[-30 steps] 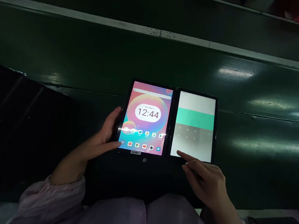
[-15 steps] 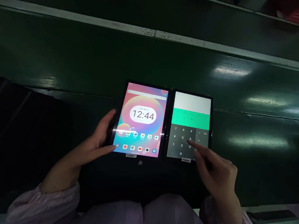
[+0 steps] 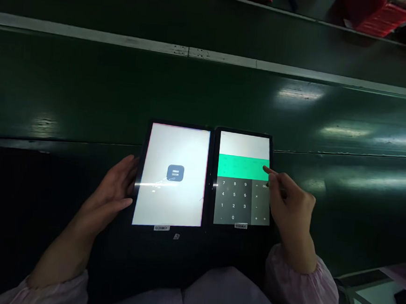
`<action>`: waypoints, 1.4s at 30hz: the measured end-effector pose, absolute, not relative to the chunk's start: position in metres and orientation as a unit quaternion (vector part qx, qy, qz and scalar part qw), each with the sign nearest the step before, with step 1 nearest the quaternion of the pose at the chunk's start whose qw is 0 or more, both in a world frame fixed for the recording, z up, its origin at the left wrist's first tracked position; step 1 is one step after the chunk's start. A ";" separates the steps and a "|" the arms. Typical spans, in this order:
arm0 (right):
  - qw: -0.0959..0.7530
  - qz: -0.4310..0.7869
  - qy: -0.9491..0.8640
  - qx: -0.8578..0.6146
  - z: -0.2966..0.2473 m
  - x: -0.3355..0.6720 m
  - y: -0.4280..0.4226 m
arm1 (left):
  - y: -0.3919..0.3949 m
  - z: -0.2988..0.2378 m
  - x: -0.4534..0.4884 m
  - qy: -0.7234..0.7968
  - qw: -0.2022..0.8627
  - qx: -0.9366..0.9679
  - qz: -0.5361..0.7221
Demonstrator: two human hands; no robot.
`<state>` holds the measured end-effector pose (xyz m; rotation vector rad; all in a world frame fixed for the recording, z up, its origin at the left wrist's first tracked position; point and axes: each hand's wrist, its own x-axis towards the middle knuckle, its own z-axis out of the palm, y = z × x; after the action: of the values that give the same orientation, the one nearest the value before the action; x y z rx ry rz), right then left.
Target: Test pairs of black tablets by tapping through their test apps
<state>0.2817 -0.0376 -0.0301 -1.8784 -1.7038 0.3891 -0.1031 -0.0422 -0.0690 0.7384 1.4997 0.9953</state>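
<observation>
Since ½ sec ago, R hand (image 3: 292, 206) is shifting up off the number keys (image 3: 233, 200); its index is now pointing onto the R end of the green band (image 3: 242, 167) on R tablet (image 3: 246, 146). Can't tell from the head cam if it's touching glass. R hand is holding nothing I'm seeing, index out, thumb just under it. L tablet (image 3: 169, 198) is no longer showing its home screen; it's showing white w/ a dark 2-bar icon (image 3: 175, 173).

Both tablets are lying side by side on the green bench (image 3: 88, 91), close together, in front of the body. Long axes are running away from the wearer, roughly parallel, tops pointing to the far side; L tablet's outer edge is leaning slightly R toward the top. Small barcode labels (image 3: 162, 228) are sitting at the bottom edges.

L hand (image 3: 104, 193) is resting by L tablet's outer edge, thumb & fingers spreading apart; can't tell if it's gripping.
</observation>
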 end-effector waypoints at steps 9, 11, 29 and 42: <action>0.286 0.183 -0.629 -0.699 -0.032 0.279 -0.039 | -0.020 -0.066 -0.080 0.639 0.518 0.294 0.486; 0.289 0.167 -0.612 -0.717 -0.031 0.281 -0.039 | -0.020 -0.068 -0.080 0.633 0.511 0.310 0.492; 0.247 0.234 -0.745 -0.574 -0.023 0.235 -0.060 | -0.023 -0.060 -0.074 0.637 0.506 0.329 0.479; 0.269 0.152 -0.605 -0.734 -0.028 0.279 -0.043 | -0.021 -0.058 -0.070 0.653 0.497 0.293 0.491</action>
<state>0.2792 -0.0430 -0.0277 -1.9784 -1.6310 0.4110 -0.0701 -0.0209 -0.0575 0.7098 1.5807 1.1889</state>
